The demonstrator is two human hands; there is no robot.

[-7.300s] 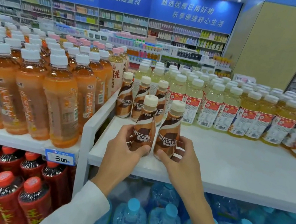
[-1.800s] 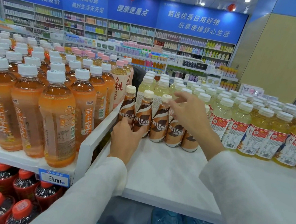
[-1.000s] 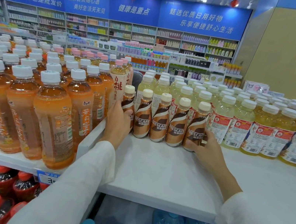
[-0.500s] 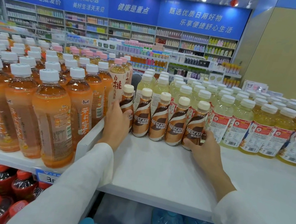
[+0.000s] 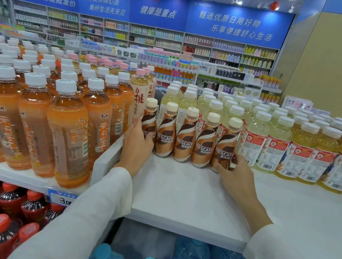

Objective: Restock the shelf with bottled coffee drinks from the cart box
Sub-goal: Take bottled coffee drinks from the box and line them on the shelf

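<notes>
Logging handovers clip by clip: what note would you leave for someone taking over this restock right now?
Left hand grips the leftmost coffee bottle; right hand grips the rightmost coffee bottle near its base.
Five coffee bottles stand upright in one row on the white shelf, labels forward, just in front of the pale yellow drinks.
Done: that row is placed.
Left: open shelf shows in front of the row, so more rows likely fit; the cart box is out of view.
</notes>
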